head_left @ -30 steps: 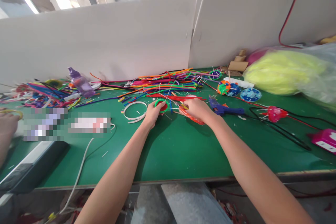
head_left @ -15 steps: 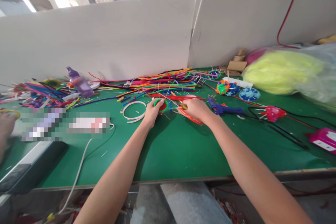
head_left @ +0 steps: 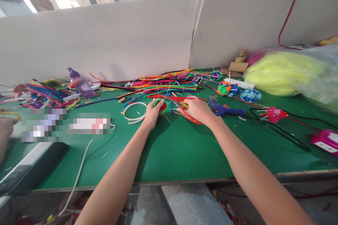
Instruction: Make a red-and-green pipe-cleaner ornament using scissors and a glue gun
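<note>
My left hand [head_left: 152, 113] pinches the edge of a small round piece [head_left: 164, 105] with a green rim and a red middle. Thin white sticks [head_left: 169, 90] spread outward from that piece. In my right hand [head_left: 195, 108] is a pair of scissors [head_left: 184, 105] with yellow on the handle, its blades pointing toward the round piece. My fingers partly cover the handle. Beneath the right hand lies an orange-red curved strip [head_left: 192, 118]. Left of my left hand, a white ring of coiled strip [head_left: 126, 111] rests on the green table [head_left: 174, 154].
Colourful pipe cleaners [head_left: 161, 83] are heaped behind my hands. A blue glue gun [head_left: 224, 109] and finished-looking balls [head_left: 224, 88] lie to the right, near a bag of yellow material [head_left: 282, 72]. A purple bottle [head_left: 80, 83] stands back left. Another person's hand [head_left: 5, 126] shows at far left.
The round piece and my left hand have shifted very slightly left, and the sticks have tilted a little. My right hand with the scissors has hardly moved.
</note>
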The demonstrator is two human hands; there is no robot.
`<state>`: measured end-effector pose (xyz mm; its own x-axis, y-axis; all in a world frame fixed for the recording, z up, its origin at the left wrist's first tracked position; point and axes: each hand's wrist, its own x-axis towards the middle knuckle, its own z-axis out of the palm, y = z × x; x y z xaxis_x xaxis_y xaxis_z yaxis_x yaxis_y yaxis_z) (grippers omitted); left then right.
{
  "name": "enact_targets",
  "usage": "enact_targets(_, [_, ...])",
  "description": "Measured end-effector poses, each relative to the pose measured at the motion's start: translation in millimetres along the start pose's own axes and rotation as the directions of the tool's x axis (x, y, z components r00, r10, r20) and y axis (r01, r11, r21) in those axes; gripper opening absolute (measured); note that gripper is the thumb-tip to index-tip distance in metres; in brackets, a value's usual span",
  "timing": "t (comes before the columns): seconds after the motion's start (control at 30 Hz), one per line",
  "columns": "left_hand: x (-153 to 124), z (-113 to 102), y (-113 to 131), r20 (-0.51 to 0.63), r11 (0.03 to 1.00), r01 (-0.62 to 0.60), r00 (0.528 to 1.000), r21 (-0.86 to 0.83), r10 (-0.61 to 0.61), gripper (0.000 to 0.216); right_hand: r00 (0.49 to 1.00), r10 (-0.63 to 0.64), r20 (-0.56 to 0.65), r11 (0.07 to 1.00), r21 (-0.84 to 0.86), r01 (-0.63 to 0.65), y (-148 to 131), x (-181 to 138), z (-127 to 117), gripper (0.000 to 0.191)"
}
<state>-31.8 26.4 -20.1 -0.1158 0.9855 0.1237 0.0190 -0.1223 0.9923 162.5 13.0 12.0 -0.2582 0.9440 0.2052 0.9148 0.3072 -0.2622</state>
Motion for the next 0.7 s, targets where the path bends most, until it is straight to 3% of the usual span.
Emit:
enact_targets(0.47, [-2.9, 1.6, 4.0, 0.041, 0.999, -0.023, 0.999, -0.038, 0.025, 0.032, 0.992, -0.054, 0.113, 0.948, 0.319, 0.015, 18.8, 8.1, 4.7, 0.026])
enact_targets(0.7, [-2.1, 1.7, 0.8, 0.046, 0.995, -0.075, 0.996, -0.063, 0.078, 0.029, 0.967, -0.146, 0.208, 0.866, 0.5, 0.023, 24.1, 10.6, 3.5, 0.041])
